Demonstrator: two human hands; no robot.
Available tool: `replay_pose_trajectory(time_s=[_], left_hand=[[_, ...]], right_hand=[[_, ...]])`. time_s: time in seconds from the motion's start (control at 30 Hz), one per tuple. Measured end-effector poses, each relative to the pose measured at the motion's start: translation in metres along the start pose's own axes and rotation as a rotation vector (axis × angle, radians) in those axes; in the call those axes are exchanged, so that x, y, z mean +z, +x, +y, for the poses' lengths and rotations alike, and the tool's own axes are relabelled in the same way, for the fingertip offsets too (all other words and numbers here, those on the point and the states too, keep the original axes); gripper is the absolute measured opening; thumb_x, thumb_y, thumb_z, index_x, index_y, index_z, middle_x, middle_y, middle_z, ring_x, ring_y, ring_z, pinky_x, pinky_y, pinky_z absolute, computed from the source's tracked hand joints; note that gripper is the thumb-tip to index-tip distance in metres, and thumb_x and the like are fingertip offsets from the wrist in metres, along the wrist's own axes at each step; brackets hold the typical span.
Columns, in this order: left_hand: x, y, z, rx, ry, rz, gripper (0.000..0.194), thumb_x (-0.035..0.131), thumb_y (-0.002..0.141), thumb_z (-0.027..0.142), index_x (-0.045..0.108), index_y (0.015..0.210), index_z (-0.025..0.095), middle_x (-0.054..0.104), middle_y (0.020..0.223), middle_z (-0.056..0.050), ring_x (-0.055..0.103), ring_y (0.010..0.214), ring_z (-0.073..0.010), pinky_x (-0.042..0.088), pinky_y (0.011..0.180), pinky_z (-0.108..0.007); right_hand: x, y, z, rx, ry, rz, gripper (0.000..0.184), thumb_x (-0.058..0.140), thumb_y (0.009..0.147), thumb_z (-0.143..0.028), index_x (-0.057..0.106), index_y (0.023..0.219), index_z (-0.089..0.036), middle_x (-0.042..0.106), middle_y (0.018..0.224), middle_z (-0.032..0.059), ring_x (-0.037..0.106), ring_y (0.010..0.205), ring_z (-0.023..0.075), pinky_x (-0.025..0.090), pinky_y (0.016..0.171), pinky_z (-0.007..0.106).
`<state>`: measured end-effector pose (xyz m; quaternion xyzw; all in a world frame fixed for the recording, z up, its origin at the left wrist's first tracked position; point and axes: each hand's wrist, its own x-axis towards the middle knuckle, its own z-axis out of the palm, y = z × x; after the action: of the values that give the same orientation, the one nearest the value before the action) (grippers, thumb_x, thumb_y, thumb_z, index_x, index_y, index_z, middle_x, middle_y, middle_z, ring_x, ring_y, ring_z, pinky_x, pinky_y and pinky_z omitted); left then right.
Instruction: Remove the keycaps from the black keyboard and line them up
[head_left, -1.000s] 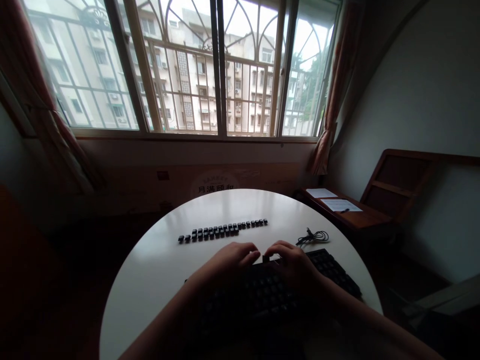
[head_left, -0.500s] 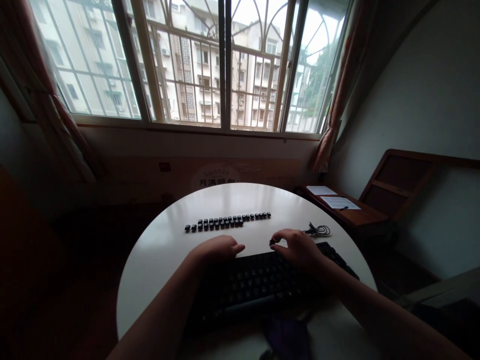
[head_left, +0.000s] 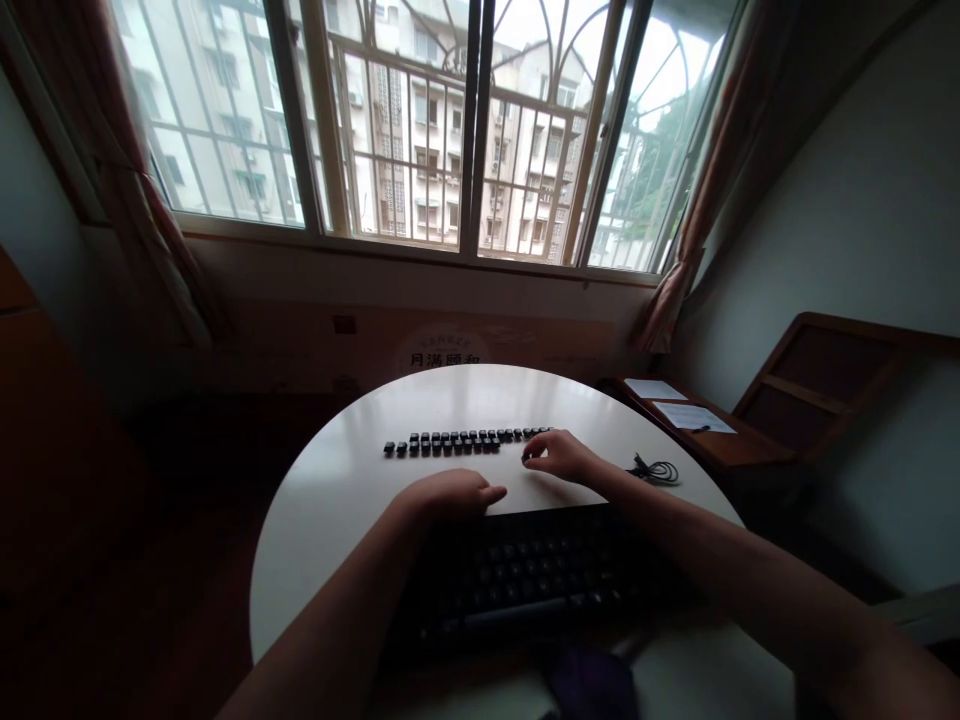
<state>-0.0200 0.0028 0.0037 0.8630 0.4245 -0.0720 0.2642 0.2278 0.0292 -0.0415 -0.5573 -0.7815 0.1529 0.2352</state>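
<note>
A black keyboard point(head_left: 525, 575) lies on a round white table point(head_left: 337, 500) in front of me. Farther back, several loose black keycaps point(head_left: 457, 441) form a row. My right hand point(head_left: 559, 456) reaches past the keyboard to the right end of that row, fingers pinched together on something small and dark that looks like a keycap. My left hand point(head_left: 450, 494) rests at the keyboard's far left edge, fingers curled with the thumb pointing right; nothing shows in it.
A coiled black cable point(head_left: 654, 469) lies right of my right hand. A low wooden side table point(head_left: 712, 445) with papers point(head_left: 679, 415) stands at the right. A barred window point(head_left: 450, 130) with curtains fills the wall behind. A dark purple object point(head_left: 592, 685) sits near the front edge.
My right hand lifted from the keyboard and moved forward to the right end of the keycap row. My left hand stayed at the keyboard's edge. The camera tilted down slightly.
</note>
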Motion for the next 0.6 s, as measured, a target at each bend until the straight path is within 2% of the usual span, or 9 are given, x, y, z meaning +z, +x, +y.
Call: replay_pose_trajectory(time_s=[0.27, 0.6], left_hand=[[-0.003, -0.002, 0.001, 0.023, 0.003, -0.017, 0.062, 0.028, 0.093, 0.063, 0.068, 0.080, 0.017, 0.071, 0.090, -0.009, 0.062, 0.078, -0.0242, 0.047, 0.078, -0.035], [-0.001, -0.001, -0.001, 0.013, -0.016, -0.014, 0.060, 0.031, 0.092, 0.063, 0.066, 0.077, 0.017, 0.072, 0.092, -0.010, 0.062, 0.079, -0.0240, 0.046, 0.076, -0.036]], right_hand=[[0.017, 0.033, 0.006, -0.018, -0.041, 0.009, 0.021, 0.071, 0.077, -0.025, 0.080, 0.095, -0.022, 0.077, 0.091, 0.0042, 0.070, 0.083, 0.0208, 0.051, 0.079, 0.030], [0.018, 0.040, 0.013, -0.037, -0.043, 0.025, 0.023, 0.070, 0.079, -0.027, 0.079, 0.100, -0.020, 0.078, 0.091, 0.0044, 0.070, 0.084, 0.0203, 0.051, 0.077, 0.028]])
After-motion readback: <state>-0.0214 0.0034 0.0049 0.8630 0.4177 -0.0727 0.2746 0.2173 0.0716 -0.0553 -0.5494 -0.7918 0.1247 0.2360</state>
